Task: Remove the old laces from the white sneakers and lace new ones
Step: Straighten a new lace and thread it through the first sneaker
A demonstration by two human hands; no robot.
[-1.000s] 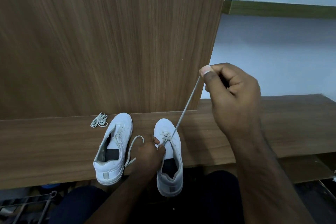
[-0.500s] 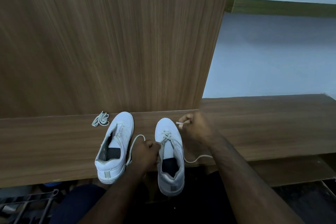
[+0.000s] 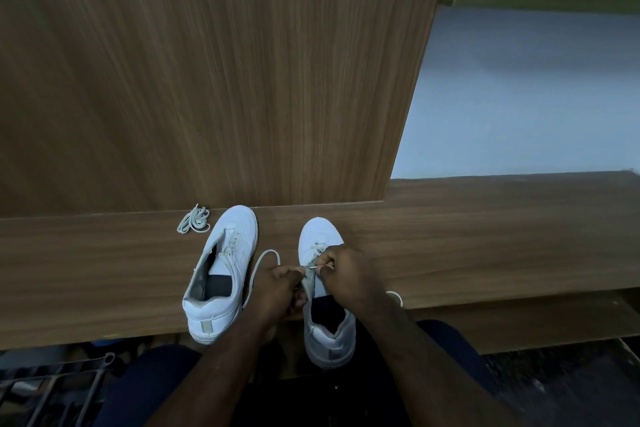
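Two white sneakers stand on a wooden ledge [image 3: 485, 253], toes pointing away from me. The left sneaker [image 3: 221, 274] has no hand on it, and lace shows only in its upper eyelets. Both hands work over the right sneaker [image 3: 323, 288]. My left hand [image 3: 280, 291] grips its left eyelet flap. My right hand [image 3: 349, 277] pinches the tip of a white lace [image 3: 313, 266] at the eyelets. Slack lace loops out to the left [image 3: 265, 258] and to the right [image 3: 394, 296] of the shoe. A loose bundle of laces [image 3: 194, 219] lies by the left sneaker's toe.
A tall wooden panel [image 3: 207, 73] rises right behind the ledge. A pale wall [image 3: 519, 97] lies to the right. A metal rack [image 3: 52, 388] shows under the ledge at the lower left. My dark-trousered knees sit below the shoes.
My right hand came down from high up, where it drew the lace taut, to the right sneaker's eyelets. The lace went slack. My left hand stayed on the shoe.
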